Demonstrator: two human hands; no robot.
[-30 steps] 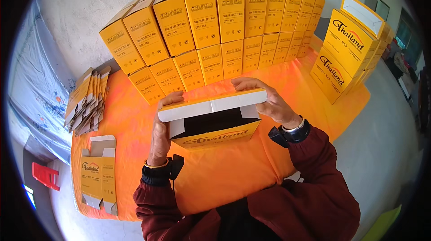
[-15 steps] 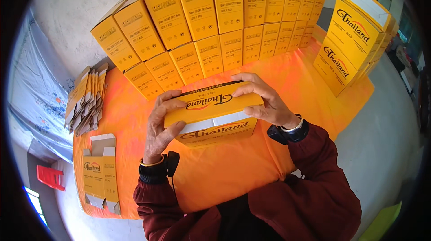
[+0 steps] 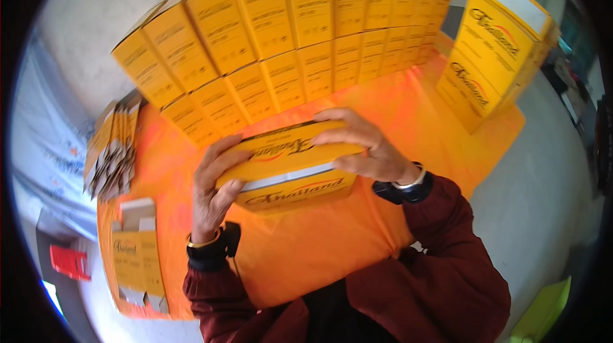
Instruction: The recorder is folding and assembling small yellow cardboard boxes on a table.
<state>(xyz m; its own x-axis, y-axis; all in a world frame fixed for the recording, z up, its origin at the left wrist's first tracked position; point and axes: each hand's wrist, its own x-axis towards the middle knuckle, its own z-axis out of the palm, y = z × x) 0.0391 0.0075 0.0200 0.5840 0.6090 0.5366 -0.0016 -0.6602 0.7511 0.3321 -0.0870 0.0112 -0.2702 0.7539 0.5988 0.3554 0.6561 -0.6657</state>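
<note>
A: Head view, and you've got the yellow carton (image 3: 287,164) up off the table (image 3: 396,113), held between both hands right in front of your chest.

B: How are the fingers sitting?

A: Your left hand (image 3: 214,180) is wrapped round the carton's left end, fingers (image 3: 220,151) curled over the top edge and clamped on it. Your right hand (image 3: 364,148) lies flat across the top panel at the right end, fingers spread and pressing down on the lid.

B: So which step is this?

A: Looks to me like the closing of the box: the top panel is down, with a pale strip showing along the front between lid and body, so I'd judge the flap isn't fully tucked yet.

B: What would come after?

A: Likely you keep the left end steady and push that front edge home with your right thumb, square, so the card doesn't buckle.

B: And around the hands?

A: Beyond your fingers, two tiers of finished yellow boxes (image 3: 281,36) stand in a row. Further off past your right hand, a second stack of boxes (image 3: 491,55). Out beyond your left hand, a bundle of flat blanks (image 3: 115,145), and nearer you on that side, one unfolded blank (image 3: 134,253) lying on the orange cloth.
</note>
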